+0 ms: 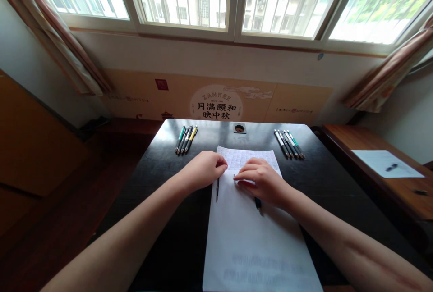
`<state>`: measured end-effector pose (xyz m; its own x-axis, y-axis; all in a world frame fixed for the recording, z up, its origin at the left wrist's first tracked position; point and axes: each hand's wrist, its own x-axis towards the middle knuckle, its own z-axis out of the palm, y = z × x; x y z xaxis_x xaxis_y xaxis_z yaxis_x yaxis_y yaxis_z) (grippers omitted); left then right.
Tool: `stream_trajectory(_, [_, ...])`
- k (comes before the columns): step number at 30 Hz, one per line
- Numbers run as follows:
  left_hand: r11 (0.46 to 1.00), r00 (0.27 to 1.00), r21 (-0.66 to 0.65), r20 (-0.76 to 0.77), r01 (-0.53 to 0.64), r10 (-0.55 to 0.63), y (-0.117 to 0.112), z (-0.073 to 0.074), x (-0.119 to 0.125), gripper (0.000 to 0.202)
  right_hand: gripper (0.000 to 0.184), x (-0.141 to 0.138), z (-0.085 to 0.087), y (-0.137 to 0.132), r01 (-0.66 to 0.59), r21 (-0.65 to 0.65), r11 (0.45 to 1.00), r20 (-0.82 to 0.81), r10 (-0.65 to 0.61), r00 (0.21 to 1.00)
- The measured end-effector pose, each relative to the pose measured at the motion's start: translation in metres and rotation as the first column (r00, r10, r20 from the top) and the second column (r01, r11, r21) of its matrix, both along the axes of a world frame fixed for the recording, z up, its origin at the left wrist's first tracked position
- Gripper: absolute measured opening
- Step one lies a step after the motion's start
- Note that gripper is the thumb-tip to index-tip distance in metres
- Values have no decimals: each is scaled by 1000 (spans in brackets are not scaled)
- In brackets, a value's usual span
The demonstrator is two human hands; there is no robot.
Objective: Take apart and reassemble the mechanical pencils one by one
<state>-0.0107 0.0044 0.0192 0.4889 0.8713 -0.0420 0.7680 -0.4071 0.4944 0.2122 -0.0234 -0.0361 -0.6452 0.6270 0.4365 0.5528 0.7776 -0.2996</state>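
Observation:
A white sheet of paper (250,238) with printed lines lies on the dark table (162,220) in front of me. My left hand (203,169) rests curled at the sheet's left edge, fingers closed above a dark pen (217,189) that pokes out below it. My right hand (262,179) lies on the paper with fingers pressed together around a thin pen part; a dark pen end (258,203) sticks out under the palm. A row of pens (186,139) lies at the back left, another row of pens (289,143) at the back right.
A small square grommet hole (239,128) sits at the table's far edge. To the right stands a brown wooden desk (399,188) with a sheet of paper (387,163) on it. A window, curtains and a printed cardboard panel (216,102) lie beyond.

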Motion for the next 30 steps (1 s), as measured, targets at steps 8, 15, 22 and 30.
stream_trajectory(8, [998,999,59,19,31,-32,-1,-1,2,25,16,6,0,3,35,-65,997,-73,-40,997])
stream_trajectory(15, [987,988,61,44,148,-151,-4,-2,3,22,15,7,1,3,29,-73,997,-61,-33,998])
stream_trajectory(22, [985,987,90,53,148,-153,-4,-2,4,22,18,14,1,3,60,-65,996,-105,-67,992])
stream_trajectory(30, [984,988,112,58,136,-143,-4,-4,4,22,21,13,2,3,50,-87,995,-87,-58,995])
